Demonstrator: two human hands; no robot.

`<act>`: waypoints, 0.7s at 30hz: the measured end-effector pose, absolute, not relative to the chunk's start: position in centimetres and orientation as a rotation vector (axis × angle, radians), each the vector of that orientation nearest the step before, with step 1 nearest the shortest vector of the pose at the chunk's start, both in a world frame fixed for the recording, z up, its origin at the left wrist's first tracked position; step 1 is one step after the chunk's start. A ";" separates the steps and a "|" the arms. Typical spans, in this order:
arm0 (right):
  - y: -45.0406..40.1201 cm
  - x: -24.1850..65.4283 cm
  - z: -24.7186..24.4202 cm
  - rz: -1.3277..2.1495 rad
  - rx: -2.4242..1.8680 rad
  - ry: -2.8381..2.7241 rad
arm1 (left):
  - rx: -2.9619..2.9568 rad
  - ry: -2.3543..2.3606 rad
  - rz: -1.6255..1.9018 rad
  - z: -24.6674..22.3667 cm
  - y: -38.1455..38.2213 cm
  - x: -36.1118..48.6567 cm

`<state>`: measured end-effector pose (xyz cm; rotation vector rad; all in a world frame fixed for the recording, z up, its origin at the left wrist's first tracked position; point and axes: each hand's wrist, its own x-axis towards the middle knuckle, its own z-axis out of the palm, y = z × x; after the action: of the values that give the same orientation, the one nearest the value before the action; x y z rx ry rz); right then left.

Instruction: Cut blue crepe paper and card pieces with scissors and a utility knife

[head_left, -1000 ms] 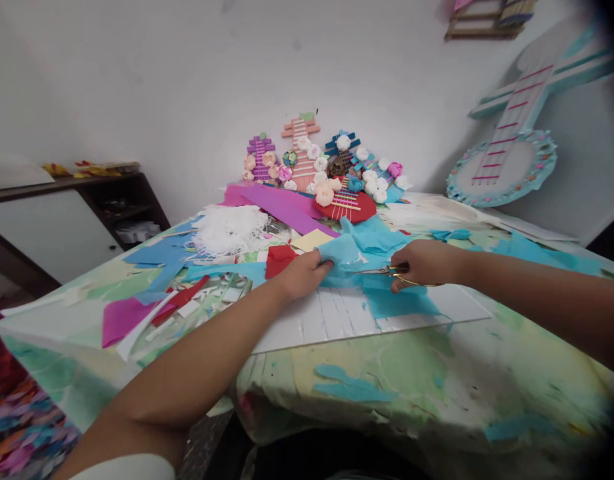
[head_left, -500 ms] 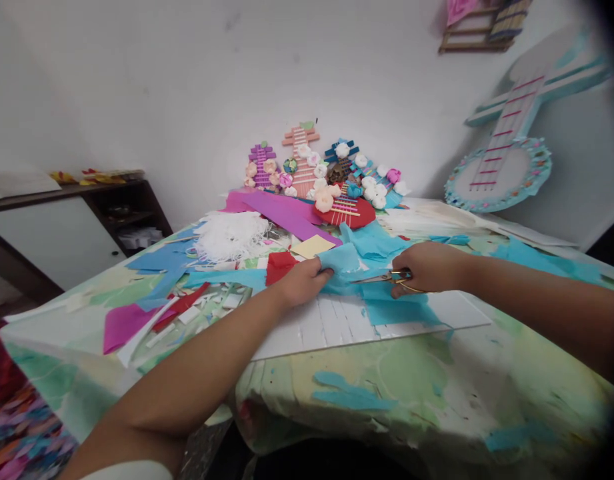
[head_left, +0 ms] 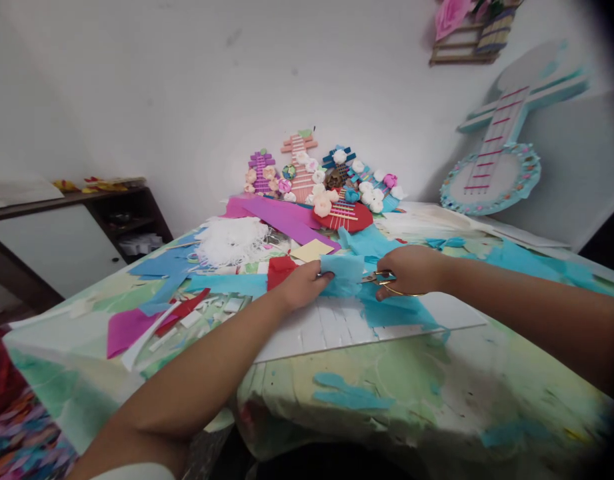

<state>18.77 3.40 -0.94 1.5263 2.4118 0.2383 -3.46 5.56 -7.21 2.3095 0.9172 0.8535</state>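
My left hand pinches the edge of a sheet of light blue crepe paper above a white board. My right hand is closed round the handles of gold-handled scissors. Their blades point left and meet the right edge of the blue paper, which covers part of them. More blue paper lies on the board under the scissors. Just left of my left hand is a red paper piece, with a pale yellow square behind it.
White shredded paper, a purple strip and paper scraps lie on the patterned tablecloth. Small flower-trimmed guitar crafts stand along the wall. A larger guitar craft leans at the right. A cabinet stands left.
The scissors and my right hand have shifted left, with the blades now further into or behind the blue paper. That paper now stands up flatter beside my left hand.
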 end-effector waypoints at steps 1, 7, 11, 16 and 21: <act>3.4 18.7 -0.9 0.240 1.523 2.412 | 2.305 0.915 0.857 -7.2 5.6 -3.4; 3.4 19.3 -0.5 0.289 1.539 2.409 | 2.269 0.928 0.906 -7.3 5.7 -3.6; 3.0 19.9 -0.4 0.249 1.573 2.370 | 2.234 0.962 0.915 -7.5 5.8 -3.6; 2.5 19.5 -0.6 0.197 1.559 2.400 | 2.199 0.985 0.916 -7.5 6.0 -3.5; 2.5 19.2 -0.3 0.145 1.546 2.412 | 2.218 1.000 0.914 -7.5 6.0 -3.5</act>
<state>19.16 2.47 -0.26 1.5460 2.4118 0.1453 -3.50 5.96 -7.48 2.2179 0.9997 0.9136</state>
